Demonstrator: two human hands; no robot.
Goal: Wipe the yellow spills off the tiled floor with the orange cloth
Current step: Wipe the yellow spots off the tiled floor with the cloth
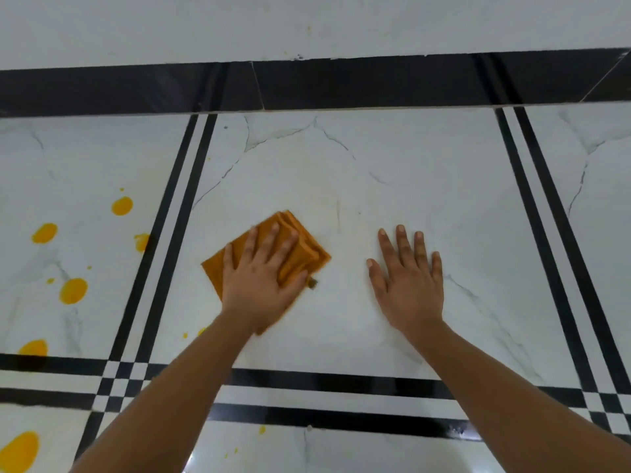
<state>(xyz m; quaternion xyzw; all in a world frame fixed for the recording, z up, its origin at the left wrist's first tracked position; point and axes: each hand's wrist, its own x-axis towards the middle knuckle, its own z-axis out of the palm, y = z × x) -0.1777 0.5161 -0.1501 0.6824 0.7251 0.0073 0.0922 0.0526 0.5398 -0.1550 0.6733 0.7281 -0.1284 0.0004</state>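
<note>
A folded orange cloth (309,249) lies flat on the white marble floor tile (341,172). My left hand (261,278) presses down on it, fingers spread over its top. My right hand (408,278) rests flat on the bare tile to the right, fingers apart, holding nothing. Several yellow spills mark the tile to the left: one yellow spill (122,205) far up, another spill (73,291) lower, and a large spill (18,452) at the bottom left corner. Small yellow drops (262,429) lie near the lower black stripes.
Black double stripes (181,213) run between the tiles on the left, and more black stripes (539,213) on the right. A black skirting band (341,85) lines the foot of a white wall (307,25) straight ahead. A small dark speck (312,283) sits by the cloth's edge.
</note>
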